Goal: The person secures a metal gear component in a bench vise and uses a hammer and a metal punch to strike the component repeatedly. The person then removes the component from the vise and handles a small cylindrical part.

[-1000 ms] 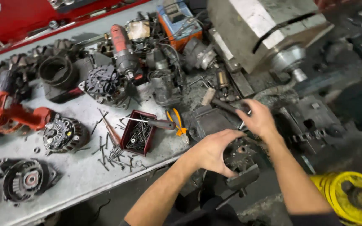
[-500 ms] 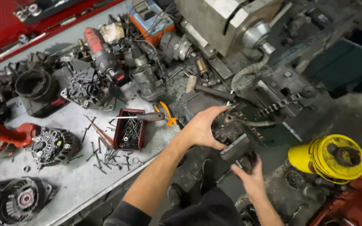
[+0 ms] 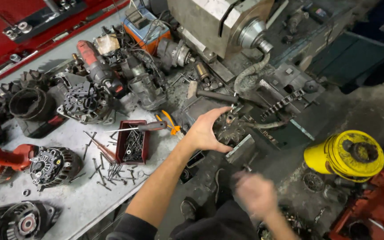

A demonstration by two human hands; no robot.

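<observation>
My left hand [image 3: 207,131] rests on a dark, greasy round metal part [image 3: 231,129] clamped in a bench vise [image 3: 244,149] at the bench's edge, fingers curled around its left side. My right hand [image 3: 255,194] is low in the picture, blurred by motion, away from the vise and holding nothing that I can see. A hammer [image 3: 214,95] lies just behind the part. Orange-handled pliers [image 3: 170,123] lie to the left of my left hand.
A red tray of screws [image 3: 132,146] with a screwdriver [image 3: 138,128] across it, loose nails, several alternators [image 3: 52,165] and a red power drill [image 3: 96,66] cover the grey bench. A large metal machine [image 3: 218,22] stands behind. A yellow drum-shaped thing [image 3: 345,155] sits on the floor at right.
My right hand left the part in the vise and dropped down toward my body. My left hand stayed on the part. The view shifted slightly.
</observation>
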